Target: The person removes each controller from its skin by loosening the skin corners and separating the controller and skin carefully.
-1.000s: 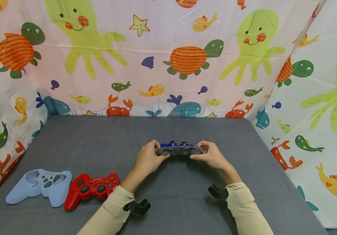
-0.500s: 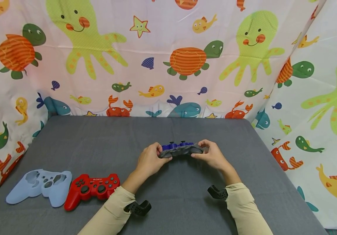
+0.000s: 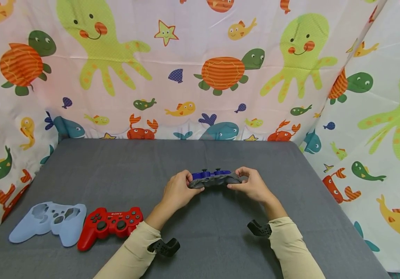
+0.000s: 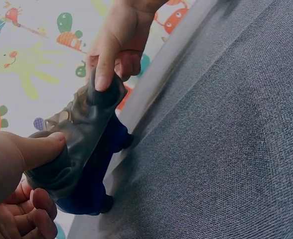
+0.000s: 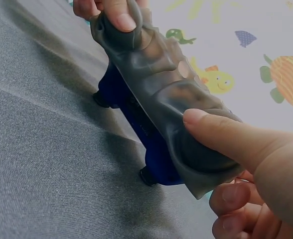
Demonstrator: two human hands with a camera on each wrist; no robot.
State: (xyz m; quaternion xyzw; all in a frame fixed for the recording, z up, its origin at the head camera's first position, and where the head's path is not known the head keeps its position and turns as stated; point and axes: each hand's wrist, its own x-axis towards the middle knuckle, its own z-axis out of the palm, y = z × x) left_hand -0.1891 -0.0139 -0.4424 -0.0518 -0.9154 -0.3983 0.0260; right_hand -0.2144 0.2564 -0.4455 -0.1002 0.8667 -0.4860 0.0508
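Note:
A blue game controller (image 3: 205, 174) is held up over the middle of the table, its two black thumbsticks facing up in the head view. A grey silicone cover (image 3: 215, 181) wraps its near side, stretched and wrinkled. My left hand (image 3: 177, 190) pinches the left end, thumb on the cover. At the right end my right hand (image 3: 254, 186) does likewise. In the left wrist view the cover (image 4: 79, 127) bulges over the grips, with blue casing (image 4: 84, 196) bare beyond its edge. The right wrist view shows my right thumb (image 5: 219, 129) pressing the cover; fingertips behind it are partly hidden.
On the left of the grey table (image 3: 133, 155) lies a light blue silicone cover (image 3: 41, 224). Beside it rests a red controller (image 3: 111, 224), close to my left forearm. A curtain (image 3: 186, 50) printed with sea animals stands at the back and sides.
The controller's left end and my left hand have shifted slightly right and down. The cover's edge looks more crumpled, and more blue casing shows above it. The right hand has hardly moved.

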